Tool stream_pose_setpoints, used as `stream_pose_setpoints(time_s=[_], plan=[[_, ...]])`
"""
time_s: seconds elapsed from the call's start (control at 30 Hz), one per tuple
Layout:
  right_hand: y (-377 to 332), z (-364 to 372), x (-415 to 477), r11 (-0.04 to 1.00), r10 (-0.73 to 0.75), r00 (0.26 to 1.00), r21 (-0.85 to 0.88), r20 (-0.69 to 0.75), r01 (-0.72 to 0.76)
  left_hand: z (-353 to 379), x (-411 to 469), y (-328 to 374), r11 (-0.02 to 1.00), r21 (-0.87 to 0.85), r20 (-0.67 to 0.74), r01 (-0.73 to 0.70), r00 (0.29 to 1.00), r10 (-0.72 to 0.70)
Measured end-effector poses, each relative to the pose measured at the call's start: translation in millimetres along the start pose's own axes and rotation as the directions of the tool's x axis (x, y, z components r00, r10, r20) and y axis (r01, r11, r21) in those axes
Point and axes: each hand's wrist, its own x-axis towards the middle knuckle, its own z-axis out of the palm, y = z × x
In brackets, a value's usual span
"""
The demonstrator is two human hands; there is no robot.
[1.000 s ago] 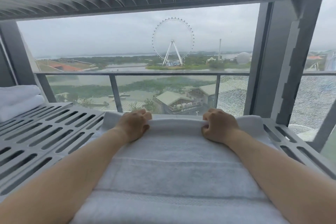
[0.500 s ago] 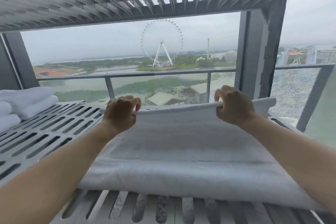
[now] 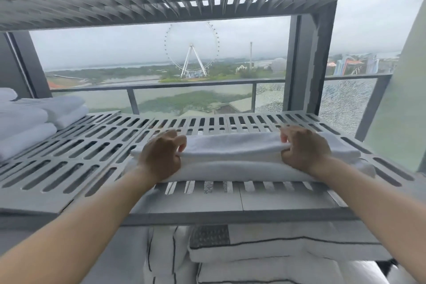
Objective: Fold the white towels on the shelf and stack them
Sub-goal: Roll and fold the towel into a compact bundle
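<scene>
White towel (image 3: 232, 157): folded into a long band, 2 thick layers, lying across slatted grey shelf (image 3: 80, 145) nr front edge. Left hand (image 3: 161, 155) & right hand (image 3: 304, 151) each clamped on upper layer. Thumbs hidden in cloth. Folded stack (image 3: 34, 117) far left, cut off by frame.

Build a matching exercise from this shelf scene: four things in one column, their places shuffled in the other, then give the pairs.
Things
1. held towel
2. stacked folded towels
3. black-trimmed pillows
4. Ferris wheel

Places
A. below the shelf
B. outside, beyond the railing
C. middle of the shelf, gripped by the left hand and right hand
D. left end of the shelf

Pairs: 1-C; 2-D; 3-A; 4-B
</scene>
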Motion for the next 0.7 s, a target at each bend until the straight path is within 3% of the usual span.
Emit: stream_pose_setpoints(time_s=[0.27, 0.7], plan=[[-9.6, 3.2, -21.5, 0.990, 0.065, 0.998, 0.123, -0.023, -0.062, 0.4, -17.4, 20.6, 0.985, -0.152, -0.099, 0.086, 0.990, -0.101], [18.5, 43.3, 61.5, 0.991, 0.015, 0.999, 0.130, -0.030, -0.011, 46.6, 62.5, 8.7, 0.994, 0.059, -0.019, 0.093, 0.996, -0.092]])
